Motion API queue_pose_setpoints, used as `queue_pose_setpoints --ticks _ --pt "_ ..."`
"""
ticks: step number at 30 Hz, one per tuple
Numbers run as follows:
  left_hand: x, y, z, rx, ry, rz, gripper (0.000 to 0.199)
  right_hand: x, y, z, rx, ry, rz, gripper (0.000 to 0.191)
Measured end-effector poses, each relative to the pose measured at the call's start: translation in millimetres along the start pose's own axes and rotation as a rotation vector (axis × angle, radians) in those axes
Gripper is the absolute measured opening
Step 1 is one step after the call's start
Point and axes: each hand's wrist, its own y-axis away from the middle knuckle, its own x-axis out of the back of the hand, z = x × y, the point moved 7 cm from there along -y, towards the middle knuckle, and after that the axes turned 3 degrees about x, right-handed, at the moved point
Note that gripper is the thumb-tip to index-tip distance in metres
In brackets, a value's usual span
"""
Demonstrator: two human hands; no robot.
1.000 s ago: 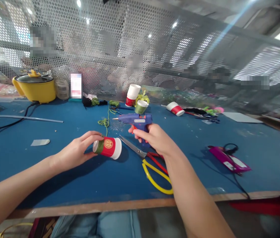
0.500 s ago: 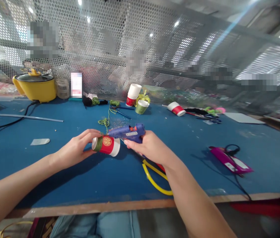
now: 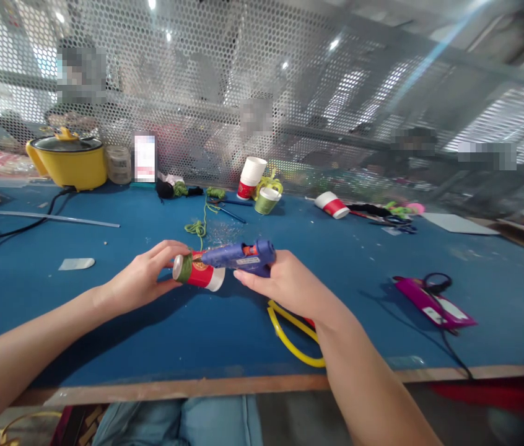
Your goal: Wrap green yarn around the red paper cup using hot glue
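My left hand [image 3: 153,272] grips a red and white paper cup [image 3: 201,277] that lies on its side above the table. Green yarn [image 3: 184,268] is wound round the end of the cup by my fingers. In my right hand [image 3: 278,279] is a blue glue gun [image 3: 238,257], its nozzle at the cup's side by the edge of the wound yarn. The gun covers part of the cup's gold emblem. From the cup a strand runs back to a loose bundle of green yarn [image 3: 196,228]. Yellow-handled scissors [image 3: 290,347] lie partly under my right forearm.
Behind stand a yellow electric pot [image 3: 74,168], a glass jar [image 3: 118,166], a phone [image 3: 145,158], stacked paper cups [image 3: 250,176] and a green-wrapped cup [image 3: 267,201]. Another cup [image 3: 331,205] lies on its side. At right is a purple packet [image 3: 433,303] with a black cord.
The glue gun has dropped slightly, its nozzle now in front of the cup and over the emblem. My left hand holds the cup in nearly the same spot.
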Motion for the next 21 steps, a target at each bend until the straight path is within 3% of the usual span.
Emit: queue_pose_setpoints --ticks 21 --pt "-0.9 0.2 -2.1 -0.009 -0.006 0.026 0.035 1.7 1.4 -2.5 0.005 0.067 0.004 0.017"
